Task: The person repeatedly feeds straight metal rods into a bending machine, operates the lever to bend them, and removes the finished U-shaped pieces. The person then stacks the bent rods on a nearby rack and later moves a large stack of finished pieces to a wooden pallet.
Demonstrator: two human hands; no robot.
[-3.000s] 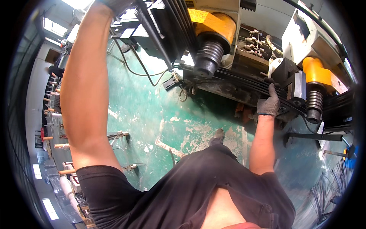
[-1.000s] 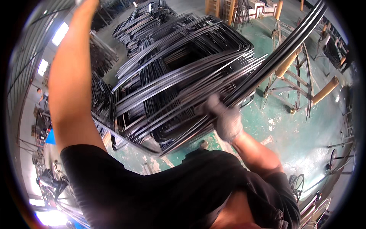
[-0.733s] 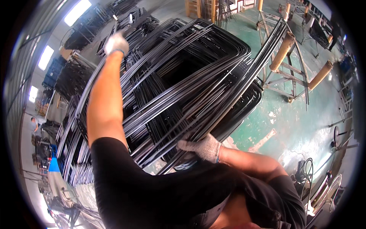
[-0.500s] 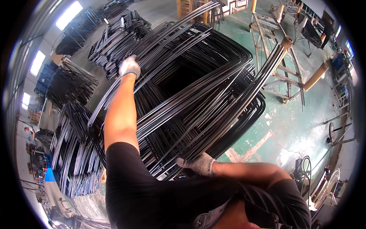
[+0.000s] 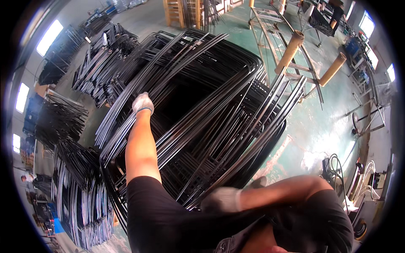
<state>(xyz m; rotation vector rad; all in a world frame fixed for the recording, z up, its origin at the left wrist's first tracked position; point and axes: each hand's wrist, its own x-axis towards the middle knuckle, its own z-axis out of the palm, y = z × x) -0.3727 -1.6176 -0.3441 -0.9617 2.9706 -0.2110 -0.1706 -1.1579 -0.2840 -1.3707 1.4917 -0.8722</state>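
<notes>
My left hand [image 5: 142, 103], in a white knit glove, is closed around a bundle of thin black metal rods [image 5: 168, 63] on the left side of a large stack. Beneath lie black rectangular frames with rounded corners [image 5: 253, 63], piled around a dark opening. My right hand [image 5: 223, 199], also gloved, is blurred at the near edge of the pile. It is close to another rod bundle [image 5: 270, 122] slanting up to the right; its fingers cannot be made out. A middle bundle of rods [image 5: 202, 114] lies across the frames between my hands.
More black metal parts are heaped at the far left [image 5: 105, 63] and near left [image 5: 82, 198]. A wheeled metal rack [image 5: 270, 33] with brown cardboard tubes [image 5: 291, 51] stands at the far right. Wooden pallets [image 5: 173, 12] stand at the back; hoses [image 5: 337, 173] hang at the right.
The view has shifted. My left hand and its rods have come nearer to me. The right-hand bundle's far end no longer overlaps the cardboard tube. My right hand has moved and is blurred.
</notes>
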